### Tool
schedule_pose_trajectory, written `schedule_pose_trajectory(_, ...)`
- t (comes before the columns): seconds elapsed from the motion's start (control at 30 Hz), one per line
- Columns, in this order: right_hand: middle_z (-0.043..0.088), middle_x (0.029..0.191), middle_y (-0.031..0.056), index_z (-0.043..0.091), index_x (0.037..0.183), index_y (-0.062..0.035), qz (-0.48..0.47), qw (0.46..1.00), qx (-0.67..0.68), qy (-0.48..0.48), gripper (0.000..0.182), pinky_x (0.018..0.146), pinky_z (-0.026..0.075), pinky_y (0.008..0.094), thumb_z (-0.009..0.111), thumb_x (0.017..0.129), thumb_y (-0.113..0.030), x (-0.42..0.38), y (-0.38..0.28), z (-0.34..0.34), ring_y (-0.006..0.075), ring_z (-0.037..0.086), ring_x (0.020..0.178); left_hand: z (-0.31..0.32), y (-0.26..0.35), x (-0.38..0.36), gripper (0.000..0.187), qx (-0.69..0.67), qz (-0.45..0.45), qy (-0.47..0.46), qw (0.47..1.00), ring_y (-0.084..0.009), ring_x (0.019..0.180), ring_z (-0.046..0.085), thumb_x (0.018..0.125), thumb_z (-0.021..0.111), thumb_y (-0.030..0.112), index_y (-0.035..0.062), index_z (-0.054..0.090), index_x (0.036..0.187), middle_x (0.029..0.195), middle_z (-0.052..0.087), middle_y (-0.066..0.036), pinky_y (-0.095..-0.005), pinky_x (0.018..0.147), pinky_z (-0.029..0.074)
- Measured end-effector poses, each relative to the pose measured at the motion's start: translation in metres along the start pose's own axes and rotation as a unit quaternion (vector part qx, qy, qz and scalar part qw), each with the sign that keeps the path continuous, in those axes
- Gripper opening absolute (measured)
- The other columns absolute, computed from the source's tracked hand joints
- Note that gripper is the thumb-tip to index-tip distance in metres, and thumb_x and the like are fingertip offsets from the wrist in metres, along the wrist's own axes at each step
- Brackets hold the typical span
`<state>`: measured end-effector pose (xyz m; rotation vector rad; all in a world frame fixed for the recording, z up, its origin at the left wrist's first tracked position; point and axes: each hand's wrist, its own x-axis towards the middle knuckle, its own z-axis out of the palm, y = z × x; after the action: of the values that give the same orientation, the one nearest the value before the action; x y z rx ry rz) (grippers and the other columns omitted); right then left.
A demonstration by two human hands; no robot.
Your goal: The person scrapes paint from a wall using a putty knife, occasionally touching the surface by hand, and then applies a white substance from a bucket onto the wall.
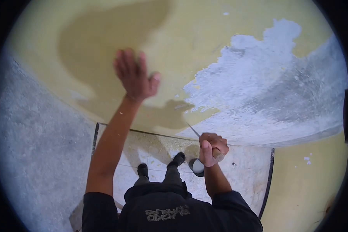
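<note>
A yellow-painted wall [170,42] fills the view ahead of me, with a large bare whitish-grey patch [255,77] on its right side. My left hand [136,75] is raised over the yellow paint, fingers stretched out and palm toward the wall. My right hand [212,149] is wrapped around the handle of a scraper [218,155]. Its thin metal blade, seen nearly edge-on, points up and left, the tip close to the lower left border of the bare patch. Small ragged bits of paint edge this patch.
Below lies a pale floor [243,181] sprinkled with paint flakes, bordered by dark strips. A dark round container [197,168] with a whitish inside stands by my right shoe [178,159]. Grey bare wall [38,123] spreads to the left, more yellow surface [305,181] to the lower right.
</note>
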<state>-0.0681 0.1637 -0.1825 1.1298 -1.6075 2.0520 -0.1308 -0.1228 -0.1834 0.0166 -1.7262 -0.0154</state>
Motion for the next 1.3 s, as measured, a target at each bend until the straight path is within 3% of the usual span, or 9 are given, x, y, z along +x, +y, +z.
schedule_pose_trajectory(0.17, 0.053, 0.053, 0.0068, 0.046, 0.060, -0.0017, 0.144, 0.971, -0.066, 0.179, 0.029, 0.041, 0.036, 0.0268, 0.061, 0.084, -0.008, -0.062, -0.020, -0.039, 0.0133, 0.046, 0.043, -0.007, 0.097, -0.035, 0.060, -0.247, 0.150, -0.424, 0.858, -0.0282, 0.136, 0.033, 0.090, 0.052, 0.040, 0.0191, 0.038, 0.145, 0.148, 0.035, -0.012, -0.0541, 0.105, 0.029)
schedule_pose_trajectory(0.3, 0.037, 0.053, 0.0016, 0.039, 0.064, -0.0086, 0.087, 0.961, 0.065, 0.256, 0.030, 0.042, 0.033, 0.0301, 0.051, 0.090, -0.014, -0.059, -0.058, -0.047, 0.0131, 0.035, 0.043, -0.034, 0.129, -0.078, 0.062, -0.381, 0.214, -0.401, 0.805, -0.0279, 0.132, 0.040, 0.088, 0.059, 0.033, 0.0179, 0.037, 0.144, 0.146, 0.040, -0.009, -0.0478, 0.104, 0.035)
schedule_pose_trajectory(0.37, 0.037, 0.059, 0.0008, 0.040, 0.069, -0.0097, 0.055, 0.959, 0.100, 0.258, 0.027, 0.050, 0.035, 0.0302, 0.050, 0.093, -0.019, -0.054, -0.075, -0.042, 0.0131, 0.036, 0.050, -0.060, 0.142, -0.093, 0.067, -0.476, -0.048, -0.450, 0.754, -0.0276, 0.131, 0.042, 0.087, 0.064, 0.027, 0.0162, 0.034, 0.146, 0.142, 0.045, -0.009, -0.0440, 0.105, 0.035)
schedule_pose_trajectory(0.4, 0.037, 0.065, 0.0000, 0.041, 0.075, -0.0109, 0.018, 0.958, 0.133, 0.253, 0.025, 0.058, 0.036, 0.0303, 0.048, 0.095, -0.024, -0.050, -0.079, -0.040, 0.0132, 0.037, 0.058, -0.075, 0.151, -0.089, 0.061, -0.625, -0.252, -0.452, 0.585, -0.0215, 0.126, 0.048, 0.088, 0.065, 0.016, 0.0091, 0.039, 0.143, 0.138, 0.050, -0.009, -0.0391, 0.107, 0.035)
schedule_pose_trajectory(0.43, 0.037, 0.065, 0.0000, 0.041, 0.075, -0.0109, 0.012, 0.956, 0.133, 0.261, 0.025, 0.058, 0.036, 0.0303, 0.048, 0.095, -0.024, -0.048, -0.080, -0.035, 0.0132, 0.037, 0.058, -0.085, 0.159, -0.089, 0.061, -0.626, -0.244, -0.457, 0.583, -0.0215, 0.126, 0.048, 0.088, 0.065, 0.016, 0.0091, 0.039, 0.143, 0.138, 0.050, -0.009, -0.0391, 0.107, 0.035)
schedule_pose_trajectory(0.5, 0.041, 0.078, 0.0026, 0.046, 0.081, -0.0110, 0.011, 0.944, 0.153, 0.291, 0.024, 0.069, 0.037, 0.0341, 0.047, 0.096, -0.030, -0.051, -0.085, -0.021, 0.0152, 0.039, 0.073, -0.106, 0.173, -0.092, 0.053, -0.755, -0.471, -0.388, 0.240, -0.0168, 0.125, 0.047, 0.090, 0.063, 0.013, 0.0069, 0.045, 0.140, 0.133, 0.054, -0.014, -0.0344, 0.102, 0.039)
schedule_pose_trajectory(0.83, 0.055, 0.116, 0.0143, 0.055, 0.118, -0.0038, 0.384, 0.909, 0.161, 0.028, 0.037, 0.077, 0.049, 0.0326, 0.068, 0.086, -0.018, -0.118, -0.096, -0.044, 0.0199, 0.058, 0.094, -0.135, 0.130, -0.061, 0.031, -0.643, -0.525, -0.397, 0.393, -0.0092, 0.079, 0.061, 0.086, 0.064, 0.000, 0.0030, 0.058, 0.116, 0.087, 0.067, -0.005, -0.0250, 0.075, 0.049)
schedule_pose_trajectory(1.13, 0.050, 0.058, 0.0030, 0.055, 0.108, -0.0003, 0.494, 0.859, -0.090, -0.094, 0.023, 0.053, 0.040, 0.0298, 0.059, 0.090, -0.014, -0.116, -0.087, -0.013, 0.0115, 0.049, 0.056, -0.130, 0.151, -0.040, 0.034, -0.630, -0.353, -0.483, 0.495, -0.0078, 0.085, 0.059, 0.083, 0.067, 0.001, 0.0026, 0.058, 0.115, 0.092, 0.066, -0.003, -0.0249, 0.075, 0.047)
schedule_pose_trajectory(1.3, 0.049, 0.058, 0.0043, 0.057, 0.097, 0.0010, 0.464, 0.858, -0.196, -0.102, 0.022, 0.052, 0.039, 0.0301, 0.057, 0.094, -0.021, -0.092, -0.051, -0.045, 0.0112, 0.046, 0.054, -0.104, 0.133, -0.018, 0.045, -0.465, -0.346, -0.309, 0.754, -0.0148, 0.099, 0.058, 0.077, 0.075, 0.010, 0.0051, 0.058, 0.119, 0.106, 0.066, -0.003, -0.0299, 0.084, 0.042)
